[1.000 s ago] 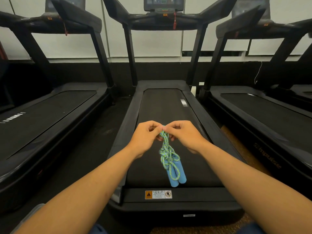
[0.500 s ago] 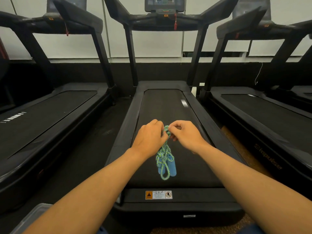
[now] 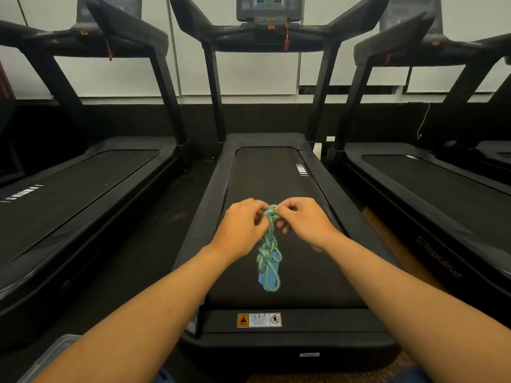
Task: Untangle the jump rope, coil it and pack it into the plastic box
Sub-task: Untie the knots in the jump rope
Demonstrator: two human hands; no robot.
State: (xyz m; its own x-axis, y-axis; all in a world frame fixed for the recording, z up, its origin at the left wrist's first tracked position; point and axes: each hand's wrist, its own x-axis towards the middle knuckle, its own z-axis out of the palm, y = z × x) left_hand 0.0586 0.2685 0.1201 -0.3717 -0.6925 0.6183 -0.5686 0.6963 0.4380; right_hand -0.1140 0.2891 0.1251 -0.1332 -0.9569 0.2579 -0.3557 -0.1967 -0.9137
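Both hands were raised over the belt of the middle treadmill (image 3: 265,175), close together, with the jump rope (image 3: 268,244) caught between them. The left hand (image 3: 240,230) had its fingers curled in and pinched the tangled cord at its upper end. The right hand (image 3: 302,221) faced it from the other side, thumb and forefinger nipped on the same knot (image 3: 272,210), the remaining fingers curled loosely beneath. The knot sat in the narrow gap between the two sets of fingertips, at about knuckle height.

From that knot the rope hung straight down, its long axis near vertical in the view and running toward the person. The green-and-blue speckled cord fell in several bunched, twisted loops below the heels of the hands. The blue foam handles (image 3: 267,276) dangled at the bottom, lying side by side and pointing down and slightly toward the left forearm. Whether the handles touched the belt or hung just clear of it could not be told.

Nearer than the left elbow, at the lower left corner, showed a corner of a clear plastic box (image 3: 51,355). Below the hands, on the treadmill's rear cover, was a warning label (image 3: 259,319). Further treadmills stood out to either side of the forearms.
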